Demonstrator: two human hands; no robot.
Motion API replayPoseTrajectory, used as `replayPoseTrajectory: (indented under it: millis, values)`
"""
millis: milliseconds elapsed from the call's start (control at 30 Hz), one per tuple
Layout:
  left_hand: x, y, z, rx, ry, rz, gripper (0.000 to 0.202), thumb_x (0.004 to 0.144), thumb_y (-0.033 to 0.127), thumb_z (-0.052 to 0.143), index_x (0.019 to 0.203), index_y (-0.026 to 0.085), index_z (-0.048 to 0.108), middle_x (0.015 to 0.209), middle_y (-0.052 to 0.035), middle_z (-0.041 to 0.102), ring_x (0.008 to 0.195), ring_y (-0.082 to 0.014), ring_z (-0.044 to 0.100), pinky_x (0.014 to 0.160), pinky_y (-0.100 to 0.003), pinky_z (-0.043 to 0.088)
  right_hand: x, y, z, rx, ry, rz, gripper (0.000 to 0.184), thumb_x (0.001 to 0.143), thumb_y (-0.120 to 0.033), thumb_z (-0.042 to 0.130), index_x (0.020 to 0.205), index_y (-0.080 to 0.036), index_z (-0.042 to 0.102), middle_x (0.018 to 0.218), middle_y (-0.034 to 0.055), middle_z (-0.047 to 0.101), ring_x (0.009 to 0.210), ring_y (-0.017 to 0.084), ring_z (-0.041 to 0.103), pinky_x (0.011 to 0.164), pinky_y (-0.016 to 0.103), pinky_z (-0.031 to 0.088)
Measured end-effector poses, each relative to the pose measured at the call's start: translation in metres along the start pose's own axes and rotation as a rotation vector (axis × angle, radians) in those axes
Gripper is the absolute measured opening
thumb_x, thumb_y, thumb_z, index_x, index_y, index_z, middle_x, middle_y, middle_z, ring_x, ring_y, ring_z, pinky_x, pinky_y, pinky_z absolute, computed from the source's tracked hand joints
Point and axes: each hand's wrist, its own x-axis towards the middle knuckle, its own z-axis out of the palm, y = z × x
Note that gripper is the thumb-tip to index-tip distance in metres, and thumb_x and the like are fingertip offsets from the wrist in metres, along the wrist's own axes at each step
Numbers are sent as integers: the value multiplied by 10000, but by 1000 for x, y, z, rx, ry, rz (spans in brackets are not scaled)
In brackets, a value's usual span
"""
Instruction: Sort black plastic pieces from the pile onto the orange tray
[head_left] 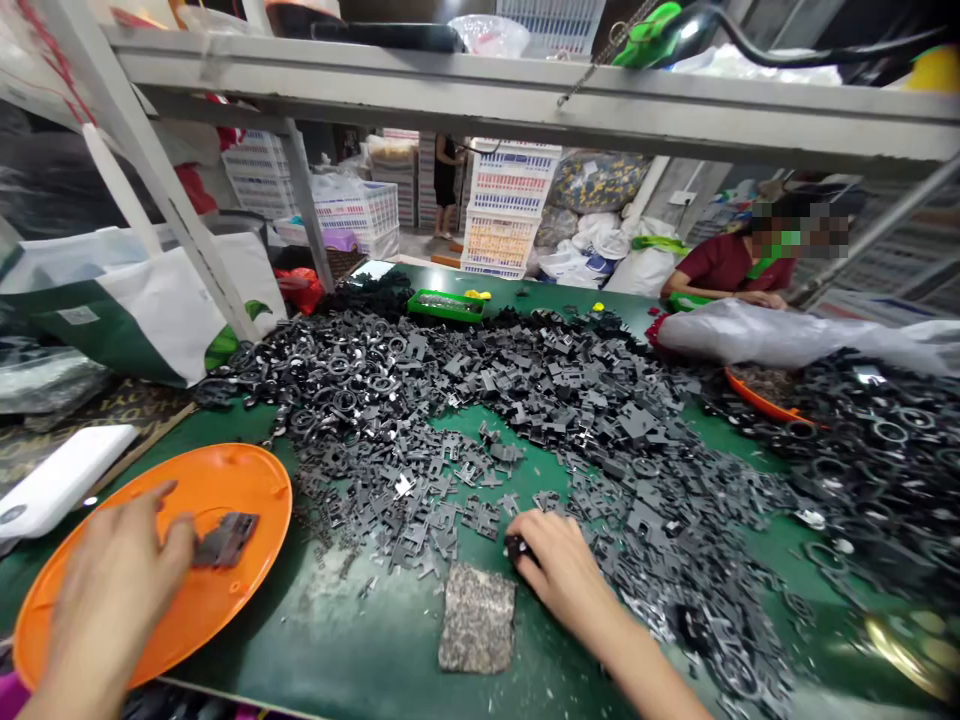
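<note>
Left hand (112, 590) hung low over a round orange tray (259, 500), its fingers (180, 535) loosely together and just beside a small stack of dark grey flat parts (225, 540). I could not tell whether they had hold of the stack. Right hand (559, 570) sat apart from it, further along the green work table (360, 640), with its fingertips (525, 525) pinched together on a small black piece (516, 546), mostly hidden by them.

To me, these parts looked light, thin and stiff, probably moulded plastic or stamped metal. They seemed likely to slide against each other, and small tabs might snap, so I judged the stack best held by its outer edges and the single piece by its flat sides.

Just beyond the right hand lay a speckled grey pad (476, 618). Past it spread a wide heap of dark angular parts (540, 385), with black rings (337, 385) toward the far left and a green tray (446, 305) at the far edge. A second orange tray (757, 397) showed at right, partly covered by a translucent plastic sheet (787, 335). Beyond that, a co-worker in a dark red shirt (727, 265) leaned over the table, with stacked plastic crates (499, 205) behind.
</note>
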Motion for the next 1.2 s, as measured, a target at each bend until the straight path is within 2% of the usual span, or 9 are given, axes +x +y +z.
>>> replayPoseTrajectory:
  millis: [67, 200, 300, 367, 533, 700, 900, 1100, 1200]
  values:
    - [-17, 41, 0, -89, -73, 154, 448, 829, 386, 433, 1163, 109, 545, 1050, -100, 581, 854, -242, 613, 833, -397, 490, -8, 7, 0, 21, 8, 52, 160, 845, -134, 494, 957, -223, 568, 933, 34, 639, 868, 218, 559, 735, 345, 350]
    - [-60, 146, 25, -320, -371, 741, 302, 876, 246, 418, 1147, 198, 542, 1118, -87, 596, 1039, -251, 534, 891, -409, 428, -20, 17, 2, 79, 19, 123, 121, 868, -251, 516, 965, -233, 586, 958, 46, 667, 891, 237, 589, 751, 365, 372]
    - [-83, 205, 55, -355, -452, 914, 497, 776, 132, 544, 1253, 247, 468, 1249, -40, 555, 1142, -231, 471, 975, -399, 360, -30, 17, 3, 143, 31, 170, 159, 866, -304, 524, 1000, -241, 581, 903, 34, 673, 846, 230, 605, 754, 362, 398]
    - [-88, 226, 69, -355, -473, 959, 540, 731, 91, 582, 1240, 243, 483, 1191, -36, 586, 1113, -237, 482, 1001, -428, 319, -39, 16, 3, 205, 36, 237, 223, 862, -322, 529, 1071, -252, 562, 804, 6, 656, 775, 214, 605, 735, 346, 418]
    - [-91, 224, 68, -336, -495, 981, 334, 794, 128, 562, 1112, 231, 567, 997, -39, 607, 995, -234, 504, 983, -452, 304, -55, 16, 1, 486, 84, 342, 237, 860, -353, 524, 1065, -240, 559, 754, -17, 613, 711, 175, 584, 664, 272, 451]
    - [-110, 195, 42, -367, -554, 945, 376, 805, 120, 532, 1158, 250, 543, 1010, -39, 577, 966, -228, 493, 912, -406, 365, -53, 4, 2, 702, 158, 301, 208, 857, -371, 526, 953, -206, 609, 851, 24, 589, 732, 171, 567, 668, 274, 453]
    - [-128, 179, 32, -448, -670, 861, 364, 800, 112, 533, 1129, 260, 579, 986, -33, 588, 936, -220, 497, 885, -385, 393, -51, -21, 5, 865, 141, 323, 222, 844, -342, 533, 1024, -212, 549, 850, 18, 584, 771, 175, 565, 707, 289, 462]
    - [-133, 180, 20, -684, -762, 752, 415, 829, 342, 616, 1230, 303, 513, 1161, -28, 563, 1084, -228, 484, 942, -361, 397, -46, -39, 3, 994, 204, 163, 121, 867, -315, 542, 945, -225, 526, 986, 53, 602, 957, 204, 560, 829, 326, 447]
    - [-135, 181, 14, -822, -753, 695, 254, 903, 355, 515, 1148, 296, 547, 1064, 1, 625, 1009, -182, 545, 920, -313, 411, -40, -45, 0, 893, 244, 34, 93, 872, -287, 543, 949, -237, 562, 975, 44, 569, 952, 196, 543, 831, 318, 439]
